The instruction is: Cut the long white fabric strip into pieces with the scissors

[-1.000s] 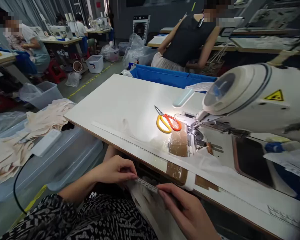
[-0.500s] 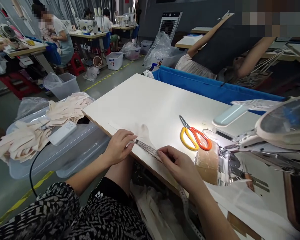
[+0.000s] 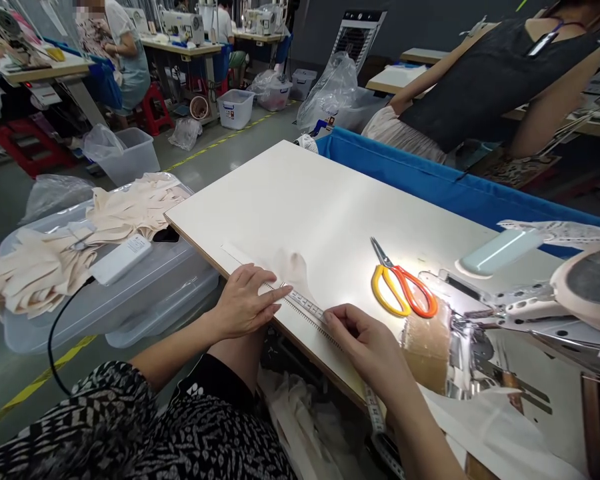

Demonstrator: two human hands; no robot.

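Note:
My left hand [image 3: 244, 303] lies on the near edge of the white sewing table [image 3: 320, 200], fingers closed and pressing one end of a strip of measuring tape [image 3: 305, 307] and thin sheer fabric [image 3: 290, 267]. My right hand [image 3: 367, 343] pinches the tape a short way to the right, holding it flat along the table edge. The tape's loose end [image 3: 377, 417] hangs down past my right wrist. Orange and yellow scissors [image 3: 403, 287] lie just beyond my right hand.
A sewing machine [image 3: 540, 313] stands at the right, with a pale blue lamp [image 3: 497, 250] beside it. A clear plastic bin [image 3: 115, 300] piled with cream fabric pieces [image 3: 55, 257] sits at my left. A blue cloth bin [image 3: 430, 180] borders the table's far side, where another person sits.
Both hands rose from my lap to the table edge with the tape, then stretched it flat there. The view swung left, away from the sewing machine.

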